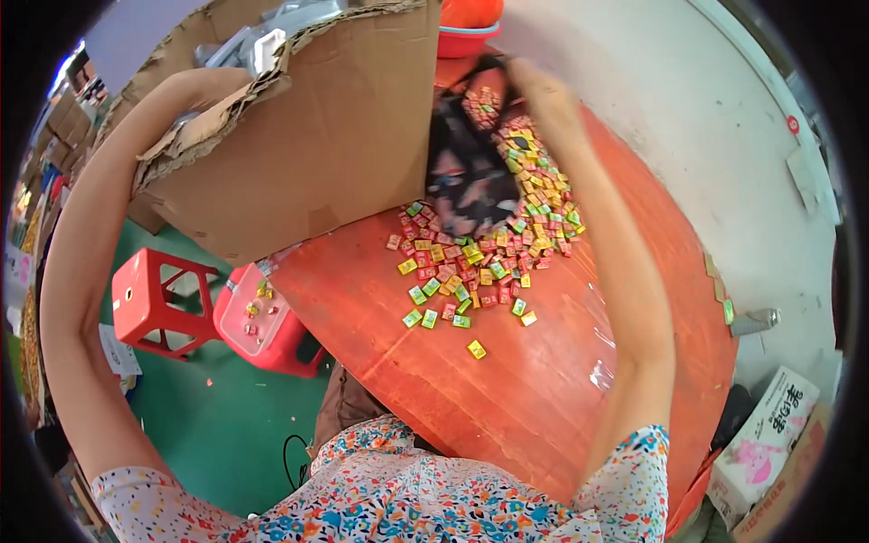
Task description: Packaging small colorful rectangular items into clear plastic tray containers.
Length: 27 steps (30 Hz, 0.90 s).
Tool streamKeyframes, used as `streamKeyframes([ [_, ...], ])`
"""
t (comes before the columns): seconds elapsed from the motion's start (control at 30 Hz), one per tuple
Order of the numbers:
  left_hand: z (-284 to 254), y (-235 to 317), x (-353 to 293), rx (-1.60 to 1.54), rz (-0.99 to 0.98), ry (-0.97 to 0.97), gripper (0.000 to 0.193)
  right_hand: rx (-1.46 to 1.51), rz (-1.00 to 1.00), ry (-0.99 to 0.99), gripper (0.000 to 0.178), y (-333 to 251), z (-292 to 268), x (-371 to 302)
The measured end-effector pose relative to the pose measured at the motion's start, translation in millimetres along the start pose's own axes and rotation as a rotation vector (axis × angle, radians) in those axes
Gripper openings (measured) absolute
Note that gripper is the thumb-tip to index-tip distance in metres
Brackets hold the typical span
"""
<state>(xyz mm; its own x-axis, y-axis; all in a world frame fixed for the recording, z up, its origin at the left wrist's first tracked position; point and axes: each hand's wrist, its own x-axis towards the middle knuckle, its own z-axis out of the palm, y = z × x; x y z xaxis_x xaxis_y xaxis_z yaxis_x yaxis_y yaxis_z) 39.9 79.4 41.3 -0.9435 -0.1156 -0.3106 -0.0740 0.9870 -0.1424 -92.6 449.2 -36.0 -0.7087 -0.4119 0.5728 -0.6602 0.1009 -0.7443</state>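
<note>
A large brown cardboard box [308,154] with a torn upper edge stands on the red table [362,290]. My left hand [224,83] reaches over its rim, its fingers hidden among the clear and grey plastic pieces [244,45] inside. At the far side of the table, my right hand [536,83] is closed on the upper edge of a black floral fabric bag [471,181], smeared by motion. Beneath and around the bag lie many small packets [453,281] in red, yellow and green. More of them show through a gap by the bag's strap.
Behind the bag sit stacked red and blue basins [466,41]. Two red plastic stools [145,294] stand on the green floor at left, one bearing a few small packets. A pale wall [670,118] runs along the right, with a white carton [765,443] below.
</note>
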Motion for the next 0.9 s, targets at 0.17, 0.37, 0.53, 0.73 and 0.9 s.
streamKeyframes([
  [0.17,4,-28,4,0.116,0.142,0.021,0.020,0.396,0.356,-0.112,0.045,7,-6,-1],
  [0.37,-22,1,-9,0.102,0.101,0.357,0.025,0.431,0.470,0.138,0.034,59,-57,-26],
  [0.53,-48,58,-17,-0.035,0.315,0.803,0.017,0.314,0.520,0.010,0.033,43,-30,-29],
  [0.73,45,253,-19,-0.029,0.535,0.568,0.030,0.385,0.559,0.019,0.035,25,-29,-27],
  [0.9,118,257,52,-0.226,0.428,0.539,0.046,0.377,0.600,0.130,0.033,46,-48,-20],
])
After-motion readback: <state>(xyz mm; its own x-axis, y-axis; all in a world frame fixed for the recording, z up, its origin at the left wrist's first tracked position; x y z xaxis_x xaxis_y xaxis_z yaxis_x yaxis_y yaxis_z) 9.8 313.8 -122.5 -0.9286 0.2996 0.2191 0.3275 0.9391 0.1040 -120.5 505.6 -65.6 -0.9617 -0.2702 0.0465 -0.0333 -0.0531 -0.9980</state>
